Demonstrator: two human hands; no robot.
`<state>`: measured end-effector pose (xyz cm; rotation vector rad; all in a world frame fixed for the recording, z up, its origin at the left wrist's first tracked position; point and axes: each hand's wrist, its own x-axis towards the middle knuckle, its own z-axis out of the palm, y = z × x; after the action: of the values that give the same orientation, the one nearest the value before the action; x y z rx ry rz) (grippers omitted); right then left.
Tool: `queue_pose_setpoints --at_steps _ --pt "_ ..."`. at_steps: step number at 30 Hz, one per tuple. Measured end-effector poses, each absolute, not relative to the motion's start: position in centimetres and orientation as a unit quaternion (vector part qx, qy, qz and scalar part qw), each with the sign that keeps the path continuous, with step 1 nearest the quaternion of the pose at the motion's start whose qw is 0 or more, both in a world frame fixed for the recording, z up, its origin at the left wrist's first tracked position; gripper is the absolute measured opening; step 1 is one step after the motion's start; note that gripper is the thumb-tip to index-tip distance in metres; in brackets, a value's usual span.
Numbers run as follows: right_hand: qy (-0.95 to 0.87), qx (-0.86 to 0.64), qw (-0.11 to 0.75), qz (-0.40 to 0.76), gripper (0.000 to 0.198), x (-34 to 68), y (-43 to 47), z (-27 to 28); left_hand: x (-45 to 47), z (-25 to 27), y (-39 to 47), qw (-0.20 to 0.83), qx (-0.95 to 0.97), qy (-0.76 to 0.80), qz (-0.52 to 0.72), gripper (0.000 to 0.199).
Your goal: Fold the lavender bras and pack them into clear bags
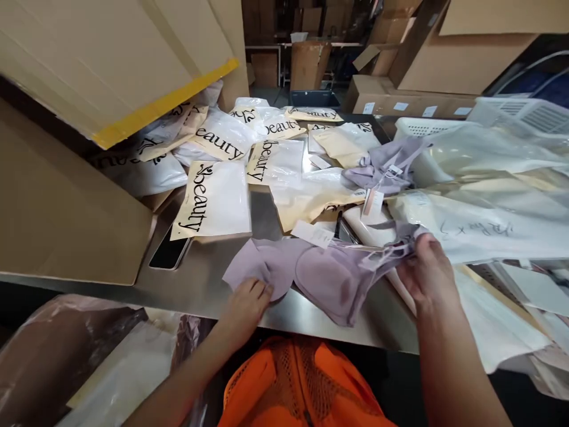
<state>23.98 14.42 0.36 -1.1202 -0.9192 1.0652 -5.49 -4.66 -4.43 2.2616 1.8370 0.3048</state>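
A mauve bra (329, 276) is spread between my hands just over the front edge of the metal table (208, 264). My left hand (248, 305) has its fingers curled on the lower edge of the left cup. With thumb and fingers, my right hand (424, 267) grips the bunched band and straps at the other end. A white tag (312, 233) hangs at the bra's upper edge. Behind it lies a second mauve bra (384, 166), crumpled, with its own paper tag (373, 203). A dark pen (339, 224) and a white object (364, 225) lie partly hidden behind the held bra.
Several printed plastic pouches (217, 198) cover the table's back and left. A phone (170, 249) lies beside an open carton (66, 196) with a yellow-taped flap (164, 107). Clear plastic bags (498, 219) and a white basket (427, 126) stand at right. Cartons (368, 95) are stacked behind.
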Motion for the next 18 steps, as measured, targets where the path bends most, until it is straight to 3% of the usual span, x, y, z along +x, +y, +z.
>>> queue_pose_setpoints --at_steps 3,5,9,12,15,18 --pt "-0.341 -0.511 0.619 0.488 0.077 28.0 13.6 -0.4 -8.2 -4.5 -5.0 0.123 0.776 0.606 0.127 0.034" --pt "-0.324 -0.547 0.605 0.481 0.079 29.7 13.2 -1.2 -10.0 -4.1 -5.5 0.134 0.769 0.598 0.18 0.029" --pt "-0.287 -0.567 0.622 0.457 0.054 30.9 13.3 -2.8 -12.7 -2.7 -6.6 0.165 0.722 0.621 0.255 0.02" --pt "-0.271 -0.565 0.66 0.413 0.038 31.1 13.6 -3.6 -14.2 -2.5 -7.3 0.124 0.63 0.709 0.29 0.028" --pt "-0.258 -0.566 0.687 0.376 0.034 31.5 13.7 -3.9 -15.8 -3.1 -7.8 0.116 0.513 0.79 0.313 0.038" --pt "-0.242 -0.571 0.694 0.367 0.036 31.7 13.9 -3.8 -17.0 -3.7 -8.0 0.173 0.446 0.823 0.307 0.042"
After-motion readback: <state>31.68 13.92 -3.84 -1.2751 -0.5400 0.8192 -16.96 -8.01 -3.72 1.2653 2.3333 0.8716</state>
